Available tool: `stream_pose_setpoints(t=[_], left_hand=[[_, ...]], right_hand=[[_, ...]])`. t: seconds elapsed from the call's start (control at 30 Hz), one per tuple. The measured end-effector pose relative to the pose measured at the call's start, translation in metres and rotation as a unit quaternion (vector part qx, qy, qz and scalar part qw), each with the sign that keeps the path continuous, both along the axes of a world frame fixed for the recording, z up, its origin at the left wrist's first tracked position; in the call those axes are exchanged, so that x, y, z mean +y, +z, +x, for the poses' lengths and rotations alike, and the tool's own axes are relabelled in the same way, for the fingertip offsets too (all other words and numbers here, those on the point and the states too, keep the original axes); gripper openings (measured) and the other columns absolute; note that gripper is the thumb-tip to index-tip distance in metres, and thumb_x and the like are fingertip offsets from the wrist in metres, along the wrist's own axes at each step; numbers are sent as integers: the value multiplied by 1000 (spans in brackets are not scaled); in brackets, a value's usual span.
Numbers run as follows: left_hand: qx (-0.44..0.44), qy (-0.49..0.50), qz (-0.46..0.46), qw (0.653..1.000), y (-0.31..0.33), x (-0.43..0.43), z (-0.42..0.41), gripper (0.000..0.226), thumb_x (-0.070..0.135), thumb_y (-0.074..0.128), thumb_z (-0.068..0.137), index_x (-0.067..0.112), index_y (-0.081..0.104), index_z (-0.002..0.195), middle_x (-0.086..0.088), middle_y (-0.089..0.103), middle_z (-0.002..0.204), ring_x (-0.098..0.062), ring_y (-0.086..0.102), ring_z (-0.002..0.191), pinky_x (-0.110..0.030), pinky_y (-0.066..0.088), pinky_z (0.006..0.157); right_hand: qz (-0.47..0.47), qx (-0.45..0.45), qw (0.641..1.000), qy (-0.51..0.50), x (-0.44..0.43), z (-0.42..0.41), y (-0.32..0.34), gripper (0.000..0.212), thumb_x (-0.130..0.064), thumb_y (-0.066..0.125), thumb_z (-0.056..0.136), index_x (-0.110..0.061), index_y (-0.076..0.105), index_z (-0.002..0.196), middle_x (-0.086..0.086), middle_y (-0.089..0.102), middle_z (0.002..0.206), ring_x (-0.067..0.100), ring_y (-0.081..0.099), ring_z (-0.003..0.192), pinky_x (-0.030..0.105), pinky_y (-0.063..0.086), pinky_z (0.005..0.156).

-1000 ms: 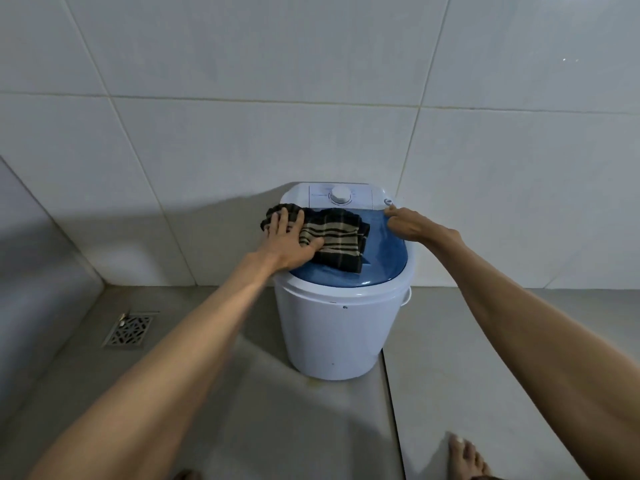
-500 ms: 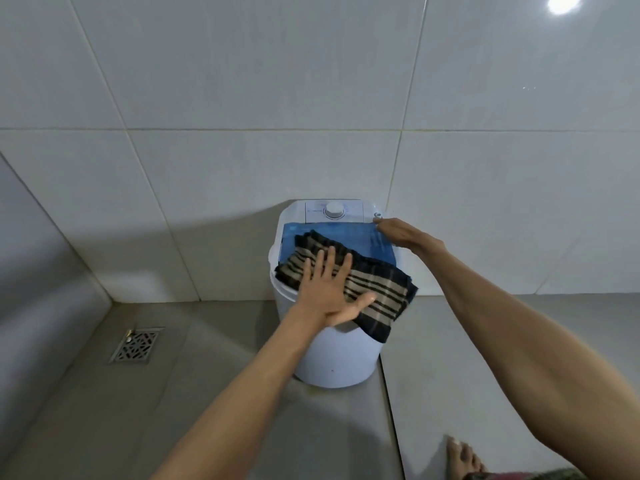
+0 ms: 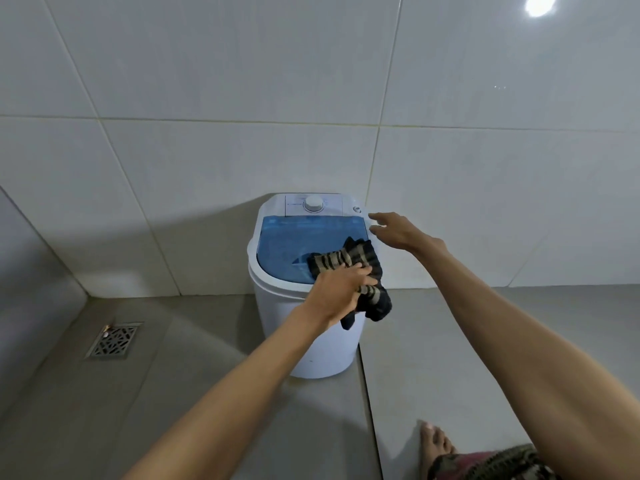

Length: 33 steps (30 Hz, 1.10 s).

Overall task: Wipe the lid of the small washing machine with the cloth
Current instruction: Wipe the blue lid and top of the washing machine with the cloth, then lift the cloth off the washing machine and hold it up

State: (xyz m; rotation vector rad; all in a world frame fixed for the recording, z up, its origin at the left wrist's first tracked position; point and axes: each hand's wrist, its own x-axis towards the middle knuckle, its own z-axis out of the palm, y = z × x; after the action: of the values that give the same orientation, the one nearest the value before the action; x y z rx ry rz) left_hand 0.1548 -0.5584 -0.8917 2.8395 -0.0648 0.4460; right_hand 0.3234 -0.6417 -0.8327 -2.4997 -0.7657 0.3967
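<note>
Grey floor [image 3: 173, 375], white wall tiles [image 3: 242, 150]; left hand [image 3: 341, 289] grips cloth [image 3: 360, 258].

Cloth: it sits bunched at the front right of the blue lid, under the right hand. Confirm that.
Wrong hand. The head view shows the cloth bunched at the front right of the blue lid under the left hand; the right hand is by the back right corner.
</note>
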Motion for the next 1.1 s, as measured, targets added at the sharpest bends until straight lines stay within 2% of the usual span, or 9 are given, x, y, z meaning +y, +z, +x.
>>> stream_pose_setpoints(t=[0.1, 0.23, 0.4, 0.5, 0.63, 0.83, 0.97, 1.03, 1.1], left_hand=[[35, 49, -139, 988, 28, 6, -7, 34, 8, 57, 86, 21, 72, 114, -4, 73, 105, -18, 64, 89, -25, 48, 82], [93, 104, -241, 960, 71, 28, -7, 27, 14, 74, 79, 13, 68, 106, -4, 70, 104, -22, 64, 100, -31, 48, 86], [42, 162, -289, 943, 122, 61, -13, 17, 20, 79, 74, 14, 64, 80, -5, 66, 85, -24, 63, 87, -30, 44, 67], [29, 174, -282, 943, 150, 73, -20, 19, 23, 80, 73, 12, 69, 83, -6, 66, 82, -21, 60, 81, -26, 41, 59], [17, 157, -288, 945, 180, 84, -29, 24, 26, 82, 71, 10, 73, 87, -5, 68, 83, -19, 61, 80, -25, 44, 62], [54, 148, -286, 945, 211, 95, -46, 44, 38, 88, 62, 9, 72, 91, -2, 68, 84, -15, 62, 79, -28, 48, 72], [125, 141, -305, 934, 225, 107, -55, 46, 3, 81, 71, 6, 67, 114, -7, 70, 100, -21, 66, 96, -29, 59, 78], [92, 141, -301, 939, 231, 106, -57, 40, -8, 72, 74, 4, 69, 112, -4, 68, 89, -20, 65, 90, -26, 59, 74], [22, 145, -303, 942, 236, 105, -57, 30, -5, 68, 78, 4, 71, 107, -6, 68, 86, -20, 64, 88, -30, 58, 78]], right_hand=[[-1, 25, 1000, 1, -11, -9, 15, 55, -11, 50, 93, -16, 43, 147, 14, 47, 147, 29, 44, 136, 37, 34, 110], [38, 106, 993, 14, -17, -34, 49, 51, -13, 54, 91, -20, 50, 141, 7, 57, 136, 26, 56, 122, 39, 47, 99], [112, 243, 959, 90, -21, -64, 93, 38, -33, 63, 90, -17, 66, 124, 8, 68, 120, 24, 68, 100, 39, 58, 90], [120, 175, 971, 106, -17, -73, 119, 37, -27, 74, 84, -21, 68, 120, 5, 72, 111, 24, 68, 101, 37, 59, 87], [156, 52, 983, 87, -3, -82, 142, 28, -12, 76, 80, -12, 72, 108, 12, 72, 92, 23, 69, 89, 40, 60, 85], [215, -124, 967, 54, 8, -90, 155, 19, -17, 72, 82, -14, 75, 101, 9, 73, 84, 25, 70, 84, 39, 58, 82], [239, -149, 959, 41, 7, -91, 166, 20, -15, 62, 87, -17, 71, 104, 2, 66, 75, 22, 65, 79, 33, 54, 74], [248, -156, 956, 31, 7, -89, 168, 21, -14, 59, 87, -18, 69, 105, -2, 59, 66, 19, 59, 69, 28, 47, 66], [255, -154, 954, 15, 7, -86, 168, 21, -14, 58, 87, -19, 68, 105, -3, 56, 63, 19, 55, 66, 27, 44, 63]])
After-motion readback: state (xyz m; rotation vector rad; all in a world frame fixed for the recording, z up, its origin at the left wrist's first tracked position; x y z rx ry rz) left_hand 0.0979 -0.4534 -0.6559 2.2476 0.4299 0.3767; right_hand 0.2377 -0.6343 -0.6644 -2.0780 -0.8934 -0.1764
